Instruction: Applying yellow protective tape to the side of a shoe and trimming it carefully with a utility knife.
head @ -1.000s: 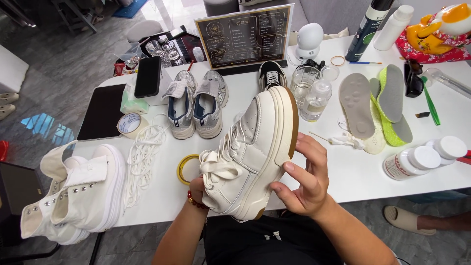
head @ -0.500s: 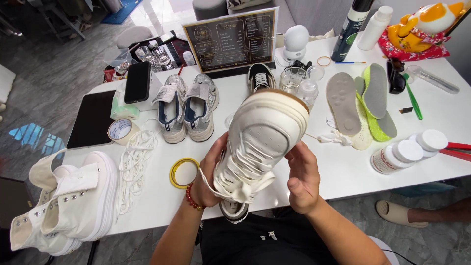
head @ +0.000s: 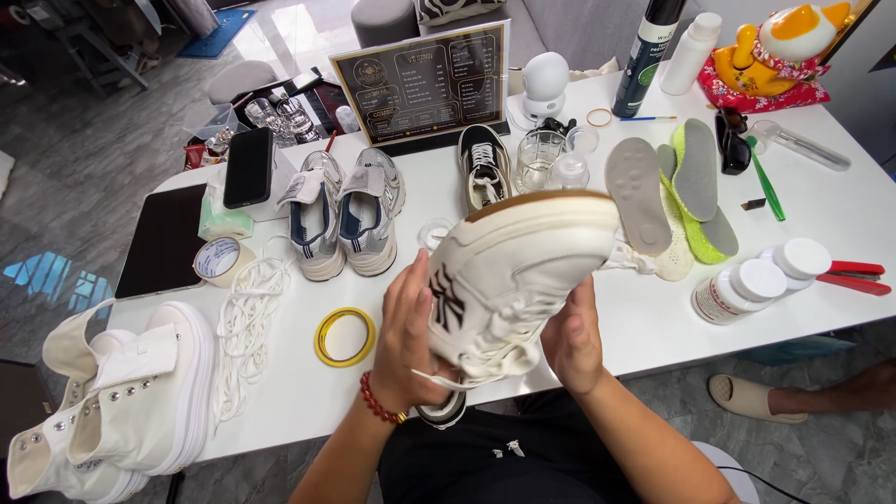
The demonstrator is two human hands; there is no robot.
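While both hands grip a white sneaker (head: 509, 275), the cluttered white table (head: 840, 224) stands on grey tile floor (head: 84, 177).

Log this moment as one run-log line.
left hand: grips white sneaker | right hand: supports it from the other side | sneaker: lifted above white table, on its side | nearby: yellow tape ring

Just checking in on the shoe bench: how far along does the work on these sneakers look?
Loose white laces and pulled-out grey and green insoles already lie on the white table. Left hand and right hand hold a cream leather sneaker on its side, laces dangling. Untouched: silver running shoes, white high-top boots, a black sneaker.
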